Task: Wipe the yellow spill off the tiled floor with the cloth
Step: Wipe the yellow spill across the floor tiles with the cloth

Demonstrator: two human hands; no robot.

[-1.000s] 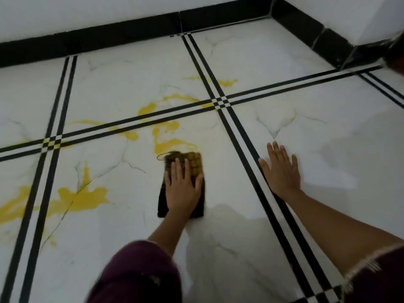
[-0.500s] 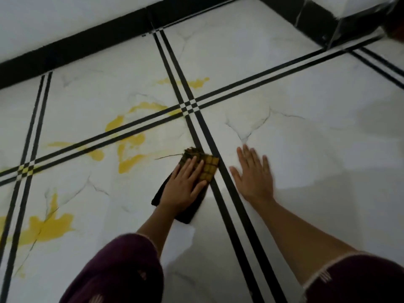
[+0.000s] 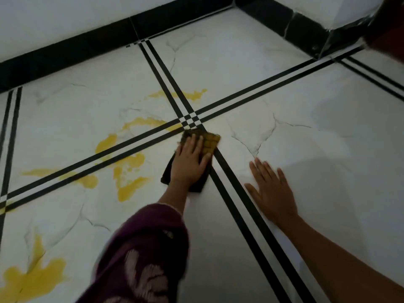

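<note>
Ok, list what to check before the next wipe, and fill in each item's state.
1. Left hand pressed flat on the cloth: ok.
2. Cloth over the yellow spill: not ok; it lies right of the nearest thick patch.
3. Right hand flat on bare floor, off the spill: ok.
4. Spill gone: not ok; patches show left of the cloth and beyond it.
5. Clean cloth face underneath: cannot tell; its far end is stained yellow.
</note>
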